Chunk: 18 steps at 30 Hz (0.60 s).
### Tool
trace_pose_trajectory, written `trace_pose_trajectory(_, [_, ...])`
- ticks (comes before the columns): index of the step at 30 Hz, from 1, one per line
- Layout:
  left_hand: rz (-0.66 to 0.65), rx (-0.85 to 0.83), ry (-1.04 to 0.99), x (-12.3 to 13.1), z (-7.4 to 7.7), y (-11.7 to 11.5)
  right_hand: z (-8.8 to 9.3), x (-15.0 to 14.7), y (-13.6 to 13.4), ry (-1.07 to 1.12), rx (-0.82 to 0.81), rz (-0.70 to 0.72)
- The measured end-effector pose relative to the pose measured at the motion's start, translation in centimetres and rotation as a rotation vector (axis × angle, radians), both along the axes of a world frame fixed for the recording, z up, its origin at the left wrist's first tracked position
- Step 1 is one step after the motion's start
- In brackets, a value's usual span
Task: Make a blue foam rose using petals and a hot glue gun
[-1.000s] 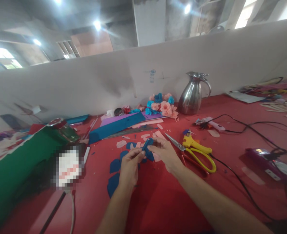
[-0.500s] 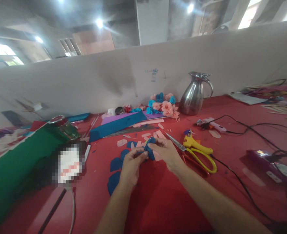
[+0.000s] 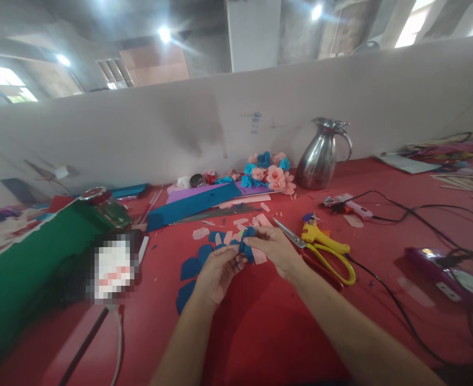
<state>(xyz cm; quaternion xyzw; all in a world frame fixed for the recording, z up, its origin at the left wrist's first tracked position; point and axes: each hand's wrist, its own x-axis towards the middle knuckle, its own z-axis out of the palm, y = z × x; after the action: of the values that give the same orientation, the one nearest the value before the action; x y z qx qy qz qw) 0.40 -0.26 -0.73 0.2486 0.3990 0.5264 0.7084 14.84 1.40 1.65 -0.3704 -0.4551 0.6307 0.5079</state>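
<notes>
- Red table (image 3: 276, 332), beneath both hands.
- Metal jug (image 3: 316, 163), beyond the right hand.
- Scissors (image 3: 290, 234) and yellow glue gun (image 3: 324, 240), crowding the right hand's outer side.
- Right hand (image 3: 279, 251) and left hand (image 3: 217, 276), both pinching.
- Blue paper piece (image 3: 248, 244), between their fingertips.
- Loose blue petals (image 3: 189, 269), just left of the left hand.

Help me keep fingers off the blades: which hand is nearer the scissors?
Right. The right hand is close beside the scissors, on their left, pinching blue paper; the left hand is farther left, on the paper's other side.
</notes>
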Motion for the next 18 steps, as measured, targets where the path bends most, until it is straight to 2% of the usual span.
trace_pose_trajectory(7, [-0.014,0.071,0.081,-0.03,0.08,-0.06,0.16,0.29,0.09,-0.027,0.003,-0.003])
trace_pose_trajectory(14, [-0.004,0.159,0.283,-0.16,0.01,-0.23,-0.38,0.4,0.39,-0.061,0.016,0.062])
trace_pose_trajectory(18, [0.062,0.159,0.228,-0.24,0.13,-0.1,-0.1,0.52,0.47,-0.054,0.016,0.065])
